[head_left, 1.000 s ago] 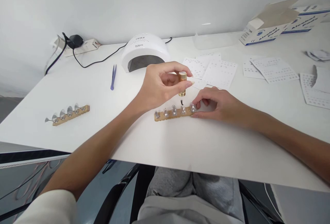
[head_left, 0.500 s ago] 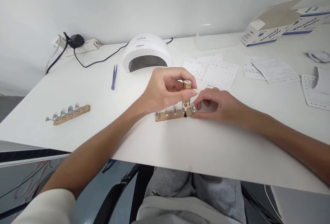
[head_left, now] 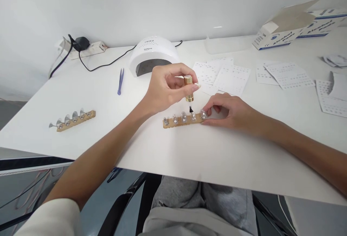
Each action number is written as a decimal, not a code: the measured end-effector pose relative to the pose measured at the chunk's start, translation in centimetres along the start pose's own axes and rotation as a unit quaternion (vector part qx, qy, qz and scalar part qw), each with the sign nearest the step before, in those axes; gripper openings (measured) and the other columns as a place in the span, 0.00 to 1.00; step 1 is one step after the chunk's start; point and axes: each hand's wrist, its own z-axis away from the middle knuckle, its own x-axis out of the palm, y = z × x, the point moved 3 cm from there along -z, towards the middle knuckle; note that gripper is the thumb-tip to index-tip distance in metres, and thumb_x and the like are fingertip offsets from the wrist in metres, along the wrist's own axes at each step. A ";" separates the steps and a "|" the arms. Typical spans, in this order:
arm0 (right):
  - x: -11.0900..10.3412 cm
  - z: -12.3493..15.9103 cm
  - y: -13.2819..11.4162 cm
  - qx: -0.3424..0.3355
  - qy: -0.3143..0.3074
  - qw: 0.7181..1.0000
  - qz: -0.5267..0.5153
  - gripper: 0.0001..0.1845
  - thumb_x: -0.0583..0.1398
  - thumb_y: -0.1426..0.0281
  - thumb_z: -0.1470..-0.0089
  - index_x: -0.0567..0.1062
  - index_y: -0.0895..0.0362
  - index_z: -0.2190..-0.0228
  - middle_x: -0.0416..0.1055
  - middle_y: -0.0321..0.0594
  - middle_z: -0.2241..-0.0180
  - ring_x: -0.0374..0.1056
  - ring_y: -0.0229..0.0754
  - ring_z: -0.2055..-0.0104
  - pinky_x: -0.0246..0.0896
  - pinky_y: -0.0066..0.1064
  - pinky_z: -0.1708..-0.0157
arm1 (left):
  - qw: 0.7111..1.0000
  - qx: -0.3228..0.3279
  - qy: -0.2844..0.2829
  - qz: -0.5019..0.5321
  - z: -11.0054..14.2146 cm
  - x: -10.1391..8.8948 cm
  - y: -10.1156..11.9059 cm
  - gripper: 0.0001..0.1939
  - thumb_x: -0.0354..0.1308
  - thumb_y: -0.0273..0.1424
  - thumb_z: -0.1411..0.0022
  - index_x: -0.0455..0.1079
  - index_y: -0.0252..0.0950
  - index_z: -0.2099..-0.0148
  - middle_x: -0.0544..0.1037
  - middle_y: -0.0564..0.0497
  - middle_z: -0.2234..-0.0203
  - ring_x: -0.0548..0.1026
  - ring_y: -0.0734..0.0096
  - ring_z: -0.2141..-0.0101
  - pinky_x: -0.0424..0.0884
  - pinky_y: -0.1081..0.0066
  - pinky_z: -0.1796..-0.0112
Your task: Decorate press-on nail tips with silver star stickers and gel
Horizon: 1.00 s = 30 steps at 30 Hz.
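Between thumb and fingers, my left hand (head_left: 170, 85) grips a nail polish brush (head_left: 188, 88) by its gold cap. Its dark bristle tip points down, just above the nail stand (head_left: 179, 121). That stand is a wooden-looking strip bearing several clear nail tips (head_left: 184, 117) in a row. At the strip's right end, my right hand (head_left: 230, 111) pinches the stand with thumb and forefinger, close to the last nail tip. A second stand (head_left: 76, 121) with similar clear tips lies to the left, untouched.
A white nail lamp (head_left: 154, 49) stands at the back, its cord (head_left: 108, 63) running to a power strip (head_left: 92, 49). Blue tweezers (head_left: 120, 81) lie left of the lamp. Printed white sheets (head_left: 233, 78) spread to the right. Alcohol pad boxes (head_left: 284, 29) stand at the back right.
My left hand has lifted the brush up and slightly left, so the bristles moved from in front of the strip to above it. My right hand stays at the stand's end.
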 end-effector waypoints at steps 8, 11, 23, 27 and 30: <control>-0.1 0.0 -0.2 0.001 0.000 1.000 0.008 0.09 0.66 0.60 0.54 0.74 0.50 0.70 0.72 0.35 0.70 0.61 0.42 0.68 0.57 0.38 0.62 | 0.997 -0.022 -0.075 0.026 0.4 0.8 0.9 0.05 0.65 0.30 0.46 0.72 0.35 0.69 0.73 0.52 0.77 0.68 0.81 0.82 0.62 0.76 0.85; 0.0 0.1 -0.1 0.003 0.006 1.000 0.013 0.09 0.66 0.61 0.54 0.74 0.50 0.71 0.71 0.35 0.70 0.61 0.42 0.68 0.57 0.37 0.63 | 0.996 -0.024 -0.087 0.018 0.6 1.1 0.9 0.03 0.64 0.27 0.46 0.72 0.35 0.70 0.73 0.52 0.77 0.67 0.81 0.82 0.62 0.75 0.84; -0.1 0.0 -0.2 -0.002 0.000 1.000 0.008 0.10 0.66 0.61 0.54 0.74 0.51 0.70 0.71 0.34 0.71 0.60 0.40 0.69 0.56 0.36 0.63 | 0.998 0.015 -0.064 0.018 0.2 0.1 0.0 0.05 0.65 0.25 0.46 0.71 0.32 0.68 0.72 0.52 0.76 0.68 0.85 0.82 0.61 0.79 0.85; 0.0 -0.1 0.0 -0.007 0.000 1.000 0.012 0.10 0.66 0.61 0.55 0.74 0.51 0.70 0.72 0.34 0.71 0.61 0.40 0.70 0.57 0.36 0.63 | 0.998 0.024 -0.049 0.029 -0.1 -0.3 -0.2 0.05 0.65 0.25 0.47 0.71 0.31 0.69 0.71 0.53 0.78 0.68 0.84 0.83 0.59 0.78 0.85; 0.0 -0.1 0.2 -0.011 -0.002 1.000 0.013 0.10 0.66 0.60 0.54 0.74 0.51 0.70 0.72 0.34 0.71 0.61 0.40 0.70 0.56 0.36 0.63 | 0.998 0.007 -0.036 0.043 -0.3 -0.7 -0.4 0.05 0.65 0.27 0.46 0.71 0.32 0.69 0.71 0.52 0.78 0.67 0.83 0.83 0.59 0.77 0.85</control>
